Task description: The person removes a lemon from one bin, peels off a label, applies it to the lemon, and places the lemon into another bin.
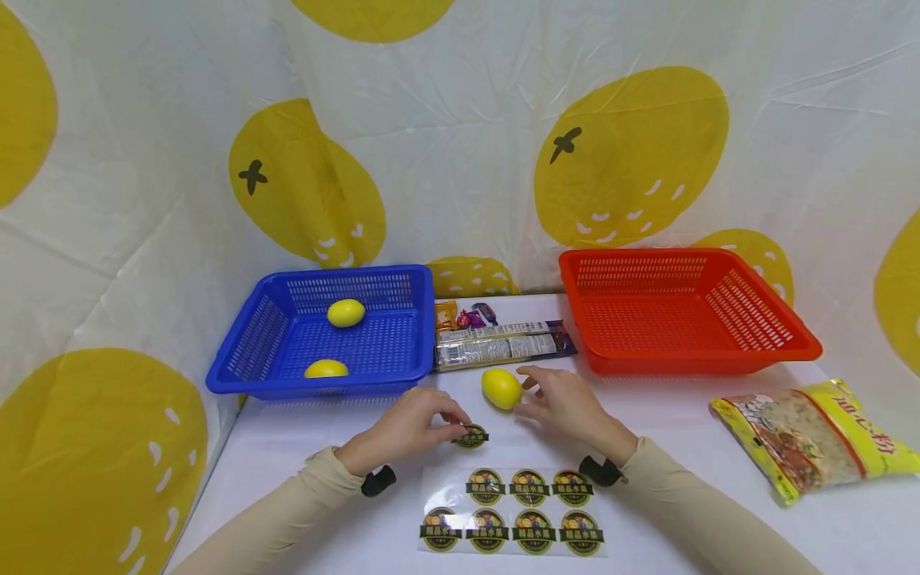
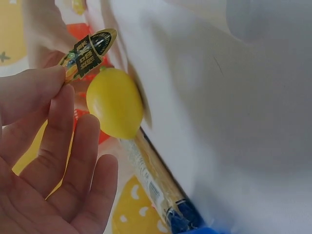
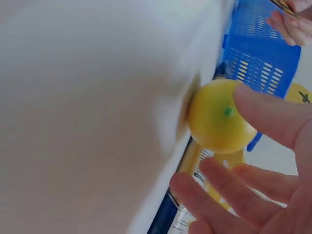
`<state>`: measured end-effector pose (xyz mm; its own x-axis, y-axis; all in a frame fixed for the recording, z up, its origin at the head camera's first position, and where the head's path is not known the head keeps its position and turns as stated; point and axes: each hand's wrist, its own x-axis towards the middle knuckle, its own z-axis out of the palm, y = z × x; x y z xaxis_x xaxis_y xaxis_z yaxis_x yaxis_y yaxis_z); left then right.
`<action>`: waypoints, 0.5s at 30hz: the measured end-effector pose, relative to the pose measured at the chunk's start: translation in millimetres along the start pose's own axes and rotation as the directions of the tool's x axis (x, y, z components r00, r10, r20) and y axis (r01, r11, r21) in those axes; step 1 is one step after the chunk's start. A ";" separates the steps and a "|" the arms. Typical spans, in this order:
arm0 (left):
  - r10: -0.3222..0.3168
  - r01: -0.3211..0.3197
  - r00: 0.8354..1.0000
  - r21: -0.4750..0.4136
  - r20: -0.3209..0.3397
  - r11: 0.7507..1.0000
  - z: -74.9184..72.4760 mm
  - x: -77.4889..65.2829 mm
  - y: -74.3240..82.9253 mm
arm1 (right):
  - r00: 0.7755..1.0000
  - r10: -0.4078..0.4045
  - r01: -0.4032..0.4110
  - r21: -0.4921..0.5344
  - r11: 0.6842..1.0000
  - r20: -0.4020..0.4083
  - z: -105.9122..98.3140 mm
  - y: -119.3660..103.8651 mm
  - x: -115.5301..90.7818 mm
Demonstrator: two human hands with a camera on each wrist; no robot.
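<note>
- On the near part of the white table [image 1: 676,407], a sheet [image 1: 442,489] has seven labels [image 1: 532,533] left; one corner slot is bare.
- Just beyond, the left hand [image 1: 413,425] pinches a loose label [image 1: 470,436], not yet stuck down.
- Past it, one lemon [image 1: 501,389] lies unlabelled on its visible sides; the right hand [image 1: 564,399] spreads loosely beside it, contact unclear.
- Farther back, two lemons [image 1: 346,313] in the blue basket [image 1: 388,382] show no label either.

Cloth-screened tabletop workstation, viewed from my remote post: I recognise it by the white-covered table [image 1: 273,447], the fruit-printed curtain [image 1: 460,120] close behind, the blue basket [image 1: 377,343] and red basket [image 1: 668,323], and the label sheet [image 1: 509,509] laid in front. The curtain hides the room beyond; I cannot tell whether home, shop or lab.
</note>
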<state>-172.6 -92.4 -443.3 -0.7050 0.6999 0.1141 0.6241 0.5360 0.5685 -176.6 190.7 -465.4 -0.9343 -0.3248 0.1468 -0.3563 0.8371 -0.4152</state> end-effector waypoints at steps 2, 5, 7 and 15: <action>-0.004 0.004 1.000 -0.008 0.007 1.000 1.0 0.4 0.6 | 1.000 0.009 -0.009 0.011 1.000 0.020 -2.6 1.0 -0.1; -0.003 0.003 1.000 -0.013 0.013 1.000 2.5 0.7 2.0 | 0.997 -0.017 0.013 0.058 0.998 0.069 -5.7 4.3 1.7; 0.001 -0.001 1.000 -0.009 0.013 1.000 3.3 0.8 2.4 | 0.993 -0.062 0.051 0.104 0.993 0.102 -7.1 6.9 4.6; -0.002 0.002 1.000 -0.003 0.012 1.000 4.0 1.0 3.1 | 0.962 -0.149 0.082 0.278 0.957 0.227 -13.0 13.3 22.9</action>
<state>-170.0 -88.2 -444.7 -0.7021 0.7045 0.1032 0.6217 0.5359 0.5712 -202.9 200.2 -455.9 -0.8435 -0.5372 -0.0006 -0.4147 0.6517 -0.6351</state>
